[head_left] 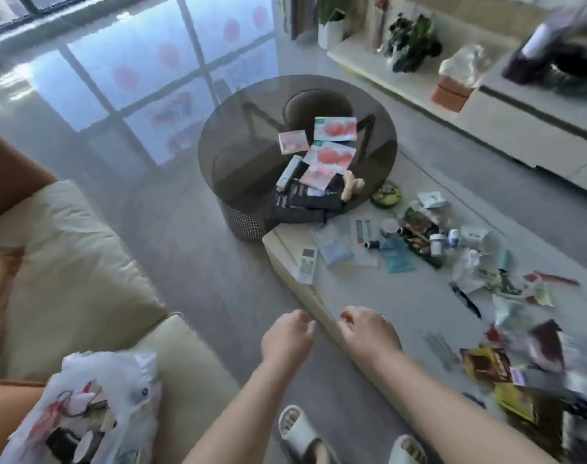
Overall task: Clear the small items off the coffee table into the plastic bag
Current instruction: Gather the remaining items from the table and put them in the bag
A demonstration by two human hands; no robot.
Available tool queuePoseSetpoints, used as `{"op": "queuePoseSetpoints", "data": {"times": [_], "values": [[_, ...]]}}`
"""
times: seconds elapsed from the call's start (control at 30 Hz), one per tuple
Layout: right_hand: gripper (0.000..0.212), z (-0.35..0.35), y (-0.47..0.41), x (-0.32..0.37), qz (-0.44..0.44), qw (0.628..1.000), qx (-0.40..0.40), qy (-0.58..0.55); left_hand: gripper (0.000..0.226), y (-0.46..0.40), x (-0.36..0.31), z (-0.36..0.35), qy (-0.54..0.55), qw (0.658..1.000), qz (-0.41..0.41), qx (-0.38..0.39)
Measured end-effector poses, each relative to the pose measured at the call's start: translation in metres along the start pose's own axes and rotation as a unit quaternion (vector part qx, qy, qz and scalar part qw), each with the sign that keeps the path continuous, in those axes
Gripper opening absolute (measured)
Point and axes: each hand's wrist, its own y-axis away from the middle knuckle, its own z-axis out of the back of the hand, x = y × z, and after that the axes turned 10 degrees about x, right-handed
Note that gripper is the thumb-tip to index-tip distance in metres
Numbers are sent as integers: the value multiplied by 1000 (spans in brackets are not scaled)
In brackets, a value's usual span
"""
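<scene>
Both hands hover near the low surface's edge (287, 279), left grip (287, 339) and right grip (369, 333) loosely curled, holding nothing. Packets (415, 236) litter the surface at right; the plastic bag (94, 406) lies near left on the sofa (68, 262).

No text is coming through legibly anywhere — motion blur and distance are smearing every label. The pink-and-white packets (334, 128) lying on the round glass counter (238, 152) are showing print only as pale streaks. The dark boxes (305, 199) at its near edge are carrying light lettering too small to read. The white remote control (307, 265) is showing a small display, but no digits are resolving. The snack wrappers (487, 363) on the low white counter (385, 303) are blurring entirely.
</scene>
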Motion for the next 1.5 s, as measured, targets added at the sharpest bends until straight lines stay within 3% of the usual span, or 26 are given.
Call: {"op": "queuePoseSetpoints", "data": {"times": [0.37,0.63,0.77,0.97,1.13,1.33,1.5], "values": [[28,-14,73,-235,-134,988,12,-80,32,11,-151,-160,-80,989,-30,117],[31,-53,77,-352,-161,981,42,-103,35,-10,-181,-262,-68,983,27,170],[44,-83,63,-379,-146,976,81,-136,31,-30,-176,-296,-53,982,73,163],[60,-132,36,-398,-68,991,93,-62,25,-75,-172,-342,-33,978,101,178],[53,-160,14,-410,-39,995,89,23,27,-103,-174,-372,-6,972,169,164],[23,-173,-3,-416,-43,995,57,63,34,-122,-177,-388,29,974,198,109],[19,-162,-9,-419,-59,998,28,-4,12,-133,-183,-384,-34,980,162,115]]}}
